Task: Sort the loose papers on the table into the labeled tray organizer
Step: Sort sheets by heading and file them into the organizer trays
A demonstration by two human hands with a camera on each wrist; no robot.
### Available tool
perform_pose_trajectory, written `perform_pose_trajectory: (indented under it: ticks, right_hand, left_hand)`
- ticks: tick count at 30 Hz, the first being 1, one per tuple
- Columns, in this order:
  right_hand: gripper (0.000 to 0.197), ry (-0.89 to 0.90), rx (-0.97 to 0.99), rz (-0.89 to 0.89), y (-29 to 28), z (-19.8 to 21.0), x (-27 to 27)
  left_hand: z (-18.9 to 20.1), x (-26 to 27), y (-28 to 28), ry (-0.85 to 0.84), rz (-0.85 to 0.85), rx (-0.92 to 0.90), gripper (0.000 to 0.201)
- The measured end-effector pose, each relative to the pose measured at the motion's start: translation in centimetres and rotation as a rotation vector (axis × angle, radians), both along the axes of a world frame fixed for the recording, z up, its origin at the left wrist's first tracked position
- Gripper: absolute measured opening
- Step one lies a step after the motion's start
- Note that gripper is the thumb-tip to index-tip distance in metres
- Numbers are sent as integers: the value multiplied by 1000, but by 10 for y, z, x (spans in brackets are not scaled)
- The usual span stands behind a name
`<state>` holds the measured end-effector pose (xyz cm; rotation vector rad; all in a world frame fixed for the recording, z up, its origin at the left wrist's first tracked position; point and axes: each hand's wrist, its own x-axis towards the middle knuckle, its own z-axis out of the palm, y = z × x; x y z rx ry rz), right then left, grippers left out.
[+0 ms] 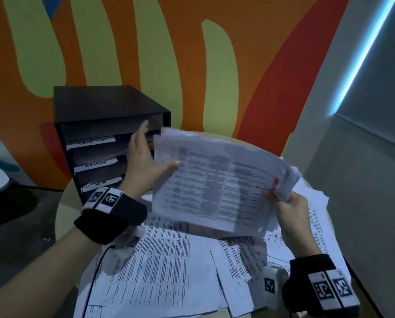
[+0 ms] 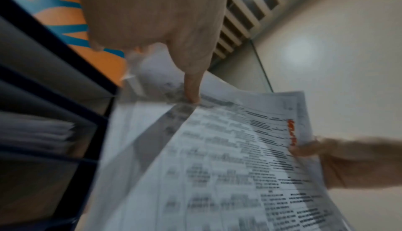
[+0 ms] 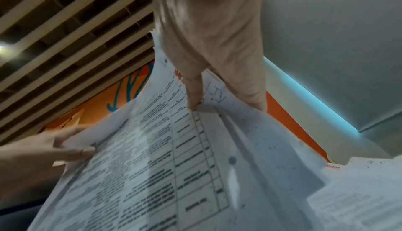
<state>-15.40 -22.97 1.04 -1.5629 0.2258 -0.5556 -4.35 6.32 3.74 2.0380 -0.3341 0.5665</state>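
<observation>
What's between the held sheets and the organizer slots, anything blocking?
Only the left hand itself: it grips the held sheets at their edge nearest the organizer, fingers in front of the slot openings. The right hand pinches the opposite edge. Nothing else visibly blocks.

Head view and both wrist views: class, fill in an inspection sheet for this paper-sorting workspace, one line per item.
Surface: round table, mostly covered by sheets.
Job's things: held papers raised above the table; loose papers spread below; dark tray organizer at left rear, white labels on its tray fronts, some paper already inside.
Clutter: nothing seen.
Grippers: left hand pinches the sheets' left edge; right hand grips their right edge.
Cables: black cable runs from the left wrist over the papers.
Surroundings: orange and green mural wall, grey wall with a blue light strip.
</observation>
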Motion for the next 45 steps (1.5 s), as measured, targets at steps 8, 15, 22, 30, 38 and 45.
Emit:
perform_pose_trajectory:
  ticks: [8,15,22,30,38,45]
  right_hand:
    - [12,-53,-19,75,6,3,1]
    - [12,175,-176,135,9,-21,7]
    - [15,55,-55,108,16,-11,5]
    - [38,197,-79,238,16,-24,7]
    - [6,198,-181,126,25,-7,4]
    - [26,421,130,257,39,-5,12]
  left_hand:
    - [-12,-2,7,307,-439,-470,62]
    - [-55,0,3,470,-431,-517,57]
    - [-41,3,4,456,-365,-612,64]
    - [-57,-7,6,587,-411,-620,38]
    - [-38,-8,18,271,-246,-377,38]
    - [23,12,102,-380,417,282,40]
